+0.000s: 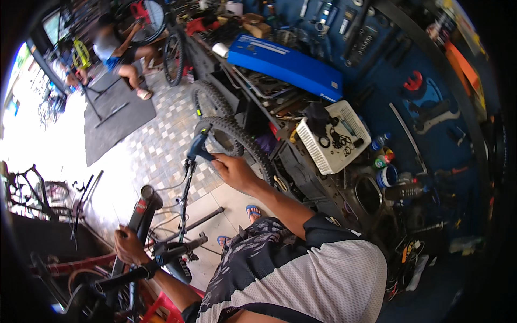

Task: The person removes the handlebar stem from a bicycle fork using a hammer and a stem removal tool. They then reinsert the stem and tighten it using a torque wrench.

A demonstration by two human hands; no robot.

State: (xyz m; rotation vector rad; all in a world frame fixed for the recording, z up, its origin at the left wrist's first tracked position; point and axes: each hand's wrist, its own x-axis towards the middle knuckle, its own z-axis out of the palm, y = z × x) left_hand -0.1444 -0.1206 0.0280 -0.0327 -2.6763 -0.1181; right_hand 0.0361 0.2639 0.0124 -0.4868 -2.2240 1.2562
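My right hand point(232, 170) is closed on the end of a dark blue pistol-shaped tool point(198, 146). The tool sits at the top of a thin dark bicycle tube point(186, 196); whether the two touch I cannot tell. My left hand point(129, 246) is closed beside a thick dark post point(145, 207) with a red label. Something small and dark shows at its fingertips, too small to name. Below that wrist runs a handlebar with a black grip point(110, 283). Cables loop between the post and the bicycle's tubes.
Knobbly bicycle tyres point(245, 137) stand by the workbench on my right. On the bench lie a long blue box point(285, 64) and a white basket point(323, 153) of small parts. Tools hang on the blue wall point(377, 81). Another person point(121, 51) sits far left near a wheel.
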